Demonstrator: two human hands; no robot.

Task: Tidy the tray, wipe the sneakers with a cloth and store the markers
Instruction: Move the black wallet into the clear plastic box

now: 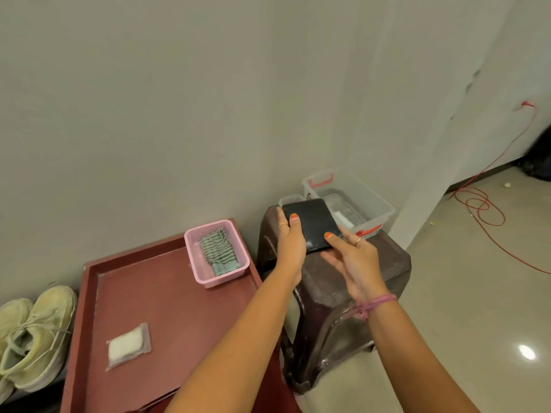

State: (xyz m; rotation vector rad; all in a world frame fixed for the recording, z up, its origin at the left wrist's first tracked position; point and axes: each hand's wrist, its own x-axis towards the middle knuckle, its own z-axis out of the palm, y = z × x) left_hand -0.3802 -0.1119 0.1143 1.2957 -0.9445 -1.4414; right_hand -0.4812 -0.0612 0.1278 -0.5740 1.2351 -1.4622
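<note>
- Both hands, left hand (290, 239) and right hand (354, 260), grasped a black wallet (313, 225) above the brown stool (343, 281).
- Left of the stool, the red tray (167, 293) kept a packet (128, 347) and a pink basket (216, 253) with a cloth (219, 251); tidying looked unfinished.
- Farther left, the sneakers (32, 332) looked unwiped.
- No markers showed; a clear box (347, 201) sat on the stool.

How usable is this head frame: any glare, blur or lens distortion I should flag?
Head view: soft, even indoor light with faint shadows; one bright glare spot on the floor at lower right; wide-angle bending curves the wall corner and the tray edges; slight softness overall, yet the black wallet held in the left hand and right hand reads clearly; the sneakers are cut off at the left edge.
</note>
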